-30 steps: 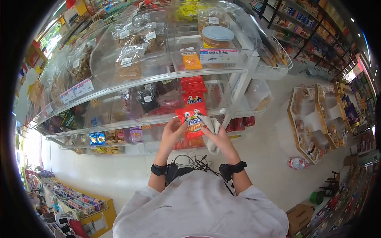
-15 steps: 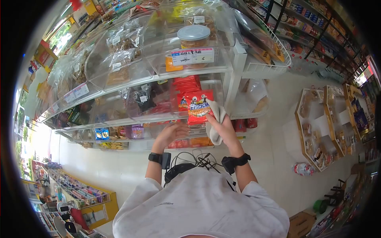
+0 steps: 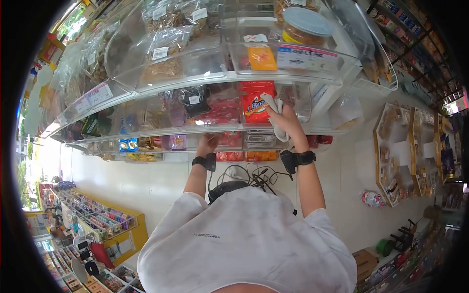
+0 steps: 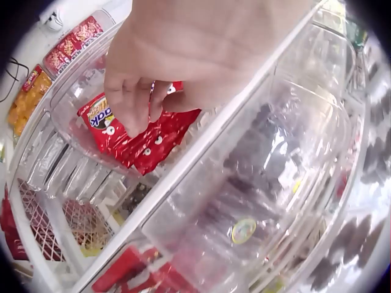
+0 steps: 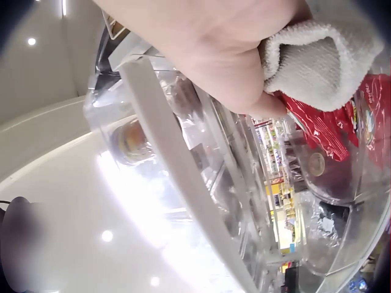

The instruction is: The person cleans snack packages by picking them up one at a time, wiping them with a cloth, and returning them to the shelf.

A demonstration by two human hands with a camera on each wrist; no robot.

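My right hand (image 3: 289,122) grips a folded white cloth (image 3: 279,115) over the middle-shelf bin. Its thumb reaches the edge of a red Enaak snack packet (image 3: 260,108), which stands upright in that bin. In the right wrist view the towelling cloth (image 5: 311,64) bulges from the hand, with red packets (image 5: 330,131) beyond it. Lower down, my left hand (image 3: 208,142) reaches into a bin on the shelf below. The left wrist view shows its bent fingers pinching among red Enaak packets (image 4: 156,140); the fingertips are partly hidden.
Clear plastic bins with white shelf rails (image 3: 185,83) rise in front. A lidded tub (image 3: 307,24) and a price card (image 3: 307,58) are on the upper shelf. Black cables (image 3: 254,176) lie below. A wooden-edged display (image 3: 388,156) stands at right.
The right hand has carried the red packet forward and up into the middle-shelf bin, still with the cloth. The left hand let go of that packet and went down into the lower bin.
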